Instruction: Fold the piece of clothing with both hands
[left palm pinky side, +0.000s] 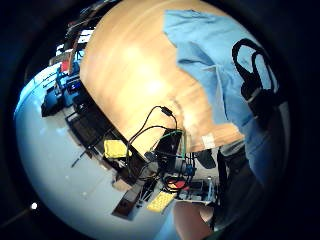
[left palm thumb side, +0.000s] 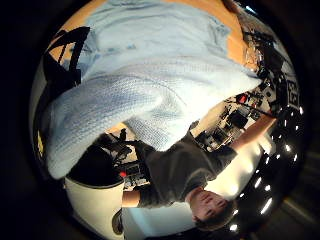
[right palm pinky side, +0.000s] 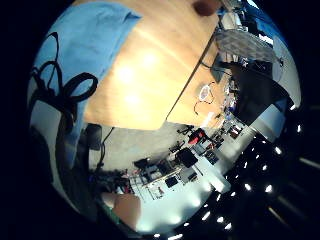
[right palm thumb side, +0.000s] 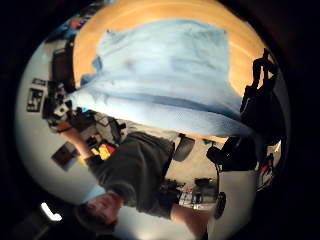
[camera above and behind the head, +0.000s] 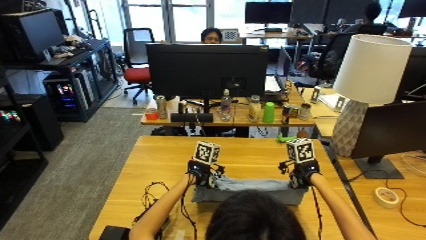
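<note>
The light blue garment (camera above and behind the head: 247, 187) lies on the wooden table (camera above and behind the head: 166, 160) just ahead of the person, at about 12 o'clock. The left hand (camera above and behind the head: 202, 172) and right hand (camera above and behind the head: 302, 173) each pinch a far corner of it, one at 11 o'clock and one at 1 o'clock. Judging by the raised edge sagging between them, holding both corners keeps the fold line straight as the far half comes over the near half.

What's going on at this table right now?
A person at a wooden table is folding a light blue garment. The left hand and the right hand each hold one end of its edge, raised a little off the table, while the rest of the cloth lies flat in front of the person. The fold is not yet laid down.
</note>
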